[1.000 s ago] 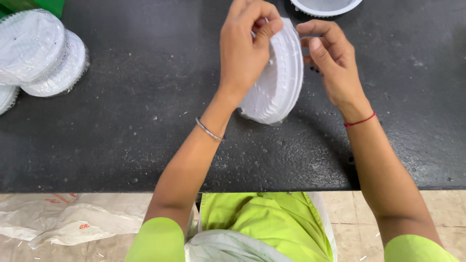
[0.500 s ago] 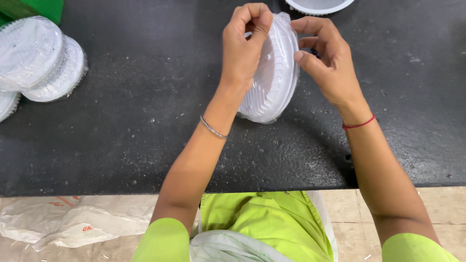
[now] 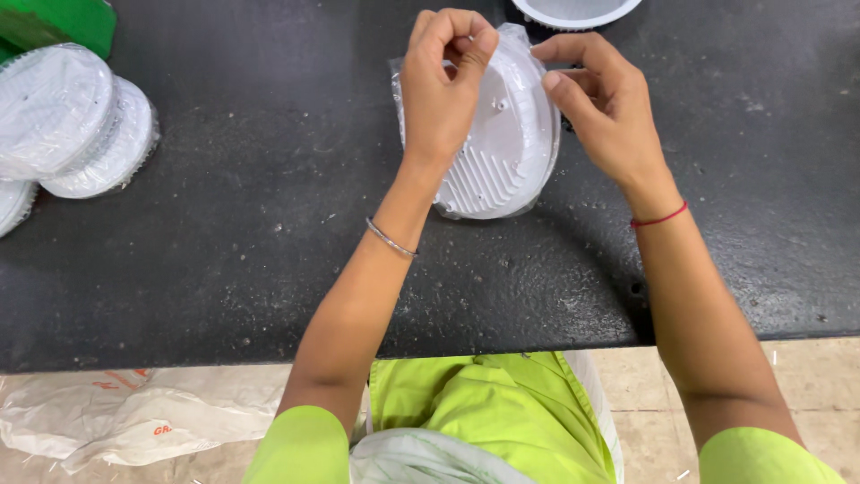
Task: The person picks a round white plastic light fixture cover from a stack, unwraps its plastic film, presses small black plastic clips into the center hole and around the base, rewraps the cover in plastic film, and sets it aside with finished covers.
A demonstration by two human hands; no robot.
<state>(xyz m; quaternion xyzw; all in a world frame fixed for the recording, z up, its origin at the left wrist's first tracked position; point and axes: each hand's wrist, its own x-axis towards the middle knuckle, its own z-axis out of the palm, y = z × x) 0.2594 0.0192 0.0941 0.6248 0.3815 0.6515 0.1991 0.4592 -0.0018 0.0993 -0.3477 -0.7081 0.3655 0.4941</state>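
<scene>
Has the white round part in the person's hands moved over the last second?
Barely: the bagged white round part stays upright between both hands, just below the white dish at the table's far edge.

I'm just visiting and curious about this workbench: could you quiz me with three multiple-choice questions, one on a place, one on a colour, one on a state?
1. Where do the wrapped white discs lie?
A far left of the table
B on the floor
C in the lap

2. What colour is the thread on the right wrist?
A blue
B red
C white

3. How is the disc in the hands held?
A flat on the table
B on edge, in clear plastic
C bare, upside down

A: they lie at the black table's left edge.
B: a red loop shows.
B: left hand and right hand pinch the wrap.
</scene>
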